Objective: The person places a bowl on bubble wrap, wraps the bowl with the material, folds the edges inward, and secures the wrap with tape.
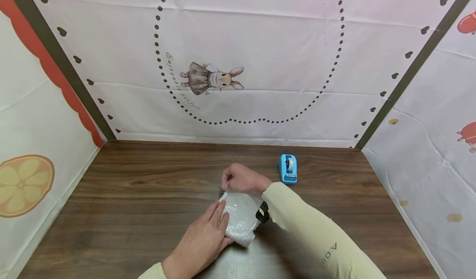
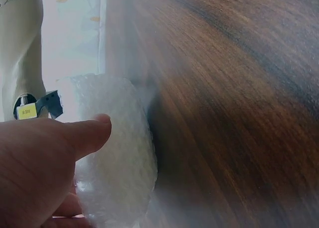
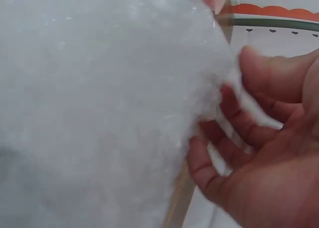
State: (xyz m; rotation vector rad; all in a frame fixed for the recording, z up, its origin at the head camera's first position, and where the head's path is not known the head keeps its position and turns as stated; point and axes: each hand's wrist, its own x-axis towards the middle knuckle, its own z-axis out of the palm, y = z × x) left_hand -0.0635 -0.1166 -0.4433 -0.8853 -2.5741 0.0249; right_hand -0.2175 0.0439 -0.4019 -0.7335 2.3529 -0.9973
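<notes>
A bundle of clear bubble wrap (image 1: 241,217) lies on the table in front of me; what it contains is hidden. My left hand (image 1: 202,235) holds it at its left side, fingers on top and thumb at the near edge. The left wrist view shows that thumb (image 2: 92,133) pressing on the bubble wrap (image 2: 117,158). At the far edge, my right hand (image 1: 243,179) has its fingers curled. Close up in the right wrist view, the right hand (image 3: 269,133) pinches the border of the wrap (image 3: 109,88) between thumb and fingers; the exact contact is blurred.
A blue tape dispenser (image 1: 288,169) with a roll in it stands at the back right of the brown wooden table (image 1: 148,188). Printed cloth walls (image 1: 279,64) enclose the back and both sides. A black wrist camera (image 1: 263,213) sits under the right sleeve, beside the bundle.
</notes>
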